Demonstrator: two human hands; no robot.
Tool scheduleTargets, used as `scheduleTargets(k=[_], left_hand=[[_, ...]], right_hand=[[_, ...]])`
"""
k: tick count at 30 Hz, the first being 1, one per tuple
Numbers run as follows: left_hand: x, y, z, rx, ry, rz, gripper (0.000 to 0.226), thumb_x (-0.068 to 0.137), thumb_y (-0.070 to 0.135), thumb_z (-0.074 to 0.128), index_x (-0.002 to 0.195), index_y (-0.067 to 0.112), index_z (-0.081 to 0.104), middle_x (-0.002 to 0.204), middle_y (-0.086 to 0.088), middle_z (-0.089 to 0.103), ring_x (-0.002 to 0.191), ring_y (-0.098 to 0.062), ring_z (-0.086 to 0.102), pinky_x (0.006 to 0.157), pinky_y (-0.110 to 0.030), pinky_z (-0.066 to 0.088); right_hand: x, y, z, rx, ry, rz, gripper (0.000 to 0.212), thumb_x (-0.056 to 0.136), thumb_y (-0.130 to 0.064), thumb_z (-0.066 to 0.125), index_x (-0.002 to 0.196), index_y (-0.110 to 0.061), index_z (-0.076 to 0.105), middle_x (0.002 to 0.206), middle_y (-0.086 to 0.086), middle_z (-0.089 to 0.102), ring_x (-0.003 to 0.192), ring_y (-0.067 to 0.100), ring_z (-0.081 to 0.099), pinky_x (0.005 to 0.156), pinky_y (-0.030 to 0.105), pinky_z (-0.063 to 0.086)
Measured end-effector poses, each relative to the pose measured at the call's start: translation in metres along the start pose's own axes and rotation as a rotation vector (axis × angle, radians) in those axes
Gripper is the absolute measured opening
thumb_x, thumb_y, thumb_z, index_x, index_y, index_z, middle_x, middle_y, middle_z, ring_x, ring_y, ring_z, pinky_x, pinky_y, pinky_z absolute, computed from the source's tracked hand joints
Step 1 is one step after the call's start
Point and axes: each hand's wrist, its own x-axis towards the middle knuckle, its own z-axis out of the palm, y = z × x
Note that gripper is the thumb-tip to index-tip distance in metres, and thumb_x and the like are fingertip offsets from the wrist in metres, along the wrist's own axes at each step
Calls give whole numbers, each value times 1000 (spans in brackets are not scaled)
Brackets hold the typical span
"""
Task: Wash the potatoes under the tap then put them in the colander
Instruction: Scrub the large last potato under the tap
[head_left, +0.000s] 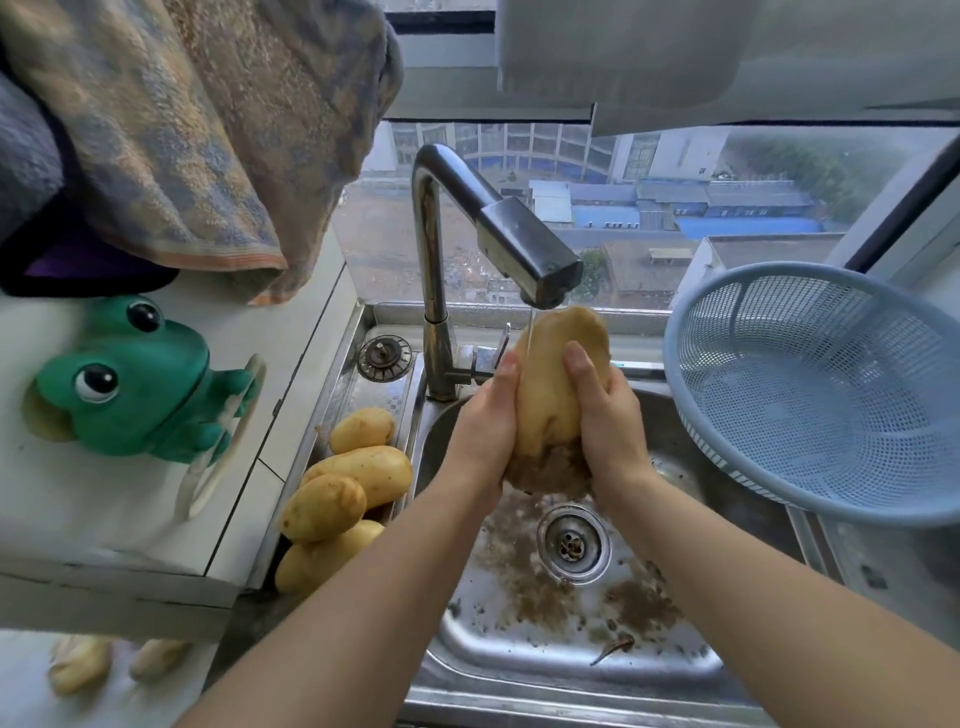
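Note:
A large yellow-brown potato (550, 384) stands upright under the tap (524, 254), and a thin stream of water runs onto its top. My left hand (480, 426) grips its left side and my right hand (608, 415) grips its right side; its lower end is dirty. Several unwashed potatoes (343, 488) lie piled on the sink's left ledge. At the right an empty blue colander (821, 384) sits tilted on the sink's edge.
The steel sink (675, 670) has brown dirt scattered around its drain (573, 543). A green frog figure (130, 384) is on the white shelf at left, with towels (182, 130) hanging above. A window is behind the tap.

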Motion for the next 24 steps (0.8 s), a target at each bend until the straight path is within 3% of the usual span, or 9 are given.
scheduleTargets(k=[3, 5, 8, 11, 13, 15, 17, 20, 24], left_hand=[[-12, -14, 0, 203, 39, 186, 72, 76, 79, 46, 125, 27, 59, 117, 1, 69, 108, -13, 65, 98, -41, 51], [-20, -17, 0, 358, 74, 287, 79, 81, 76, 42, 142, 27, 44, 136, 4, 56, 121, -3, 51, 106, -24, 40], [-25, -20, -1, 473, 107, 411, 74, 84, 62, 34, 147, 23, 37, 145, 10, 46, 122, 10, 36, 96, 1, 25], [-24, -17, -2, 380, 76, 424, 66, 88, 58, 34, 145, 27, 39, 136, 21, 44, 115, 18, 41, 91, 6, 26], [-17, -11, -1, 264, 32, 371, 54, 94, 59, 34, 140, 31, 47, 134, 22, 47, 113, 18, 45, 97, -2, 33], [-7, -2, 0, 142, -25, 261, 44, 94, 59, 37, 118, 34, 64, 125, 7, 64, 113, -3, 59, 104, -29, 44], [-3, 9, -1, 6, -115, 59, 47, 87, 67, 44, 101, 30, 70, 108, -4, 73, 103, -20, 68, 97, -44, 51], [2, 11, -10, -51, -277, -189, 73, 68, 76, 46, 108, 21, 71, 108, -12, 72, 104, -29, 68, 94, -47, 52], [3, -2, -18, -167, -305, -363, 80, 75, 80, 46, 113, 14, 71, 115, -18, 69, 109, -31, 65, 100, -49, 48]], right_hand=[[2, 1, 4, -93, -36, 90, 79, 61, -66, 77, 121, -19, 55, 109, 3, 68, 98, 22, 68, 90, 45, 55], [-1, 2, 7, -72, -59, 163, 96, 44, -70, 80, 122, -19, 55, 109, 4, 69, 98, 22, 68, 89, 45, 56], [-4, 5, 6, -41, -66, 179, 101, 39, -70, 83, 121, -18, 55, 109, 5, 69, 97, 22, 69, 87, 45, 57], [-4, 4, 3, -23, -103, 128, 96, 45, -67, 82, 123, -18, 55, 111, 8, 69, 97, 25, 70, 88, 48, 56], [-4, 0, 1, -1, -110, 87, 92, 46, -62, 80, 122, -18, 55, 111, 9, 69, 97, 24, 70, 87, 47, 57], [-4, -3, -2, 2, -115, 56, 88, 46, -59, 80, 120, -19, 55, 110, 8, 69, 96, 23, 71, 85, 46, 58], [-6, -5, -5, -2, -138, 30, 84, 45, -57, 79, 117, -21, 56, 109, 7, 70, 95, 22, 71, 83, 44, 59], [-11, -3, -10, -54, -247, -13, 81, 47, -57, 76, 118, -23, 57, 108, 3, 70, 95, 19, 71, 78, 37, 60], [-17, 6, -10, -156, -308, -53, 80, 52, -61, 72, 120, -22, 57, 108, 1, 70, 99, 18, 69, 84, 37, 58]])
